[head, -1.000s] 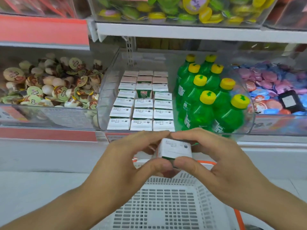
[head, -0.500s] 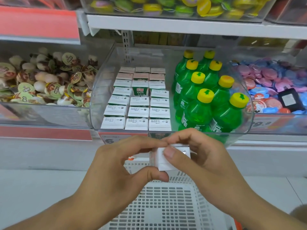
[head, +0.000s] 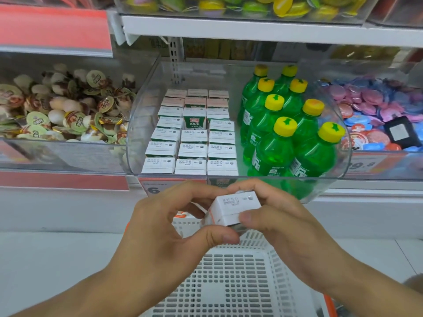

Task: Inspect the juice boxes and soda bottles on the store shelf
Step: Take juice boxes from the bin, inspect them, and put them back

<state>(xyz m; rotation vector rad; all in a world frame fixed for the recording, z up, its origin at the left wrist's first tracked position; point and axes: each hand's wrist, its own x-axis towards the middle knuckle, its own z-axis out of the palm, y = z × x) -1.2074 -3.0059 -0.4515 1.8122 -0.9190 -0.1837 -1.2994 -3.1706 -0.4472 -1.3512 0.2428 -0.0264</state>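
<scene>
While rows stay shelved, both hands' grips pinch one juice box

I am seeing a white juice box with small dark print and a thin orange edge line. The shelved juice boxes are showing white tops; one is showing a green face. The soda bottles are showing translucent green with yellow caps. The basket is showing white lattice with orange trim.
</scene>
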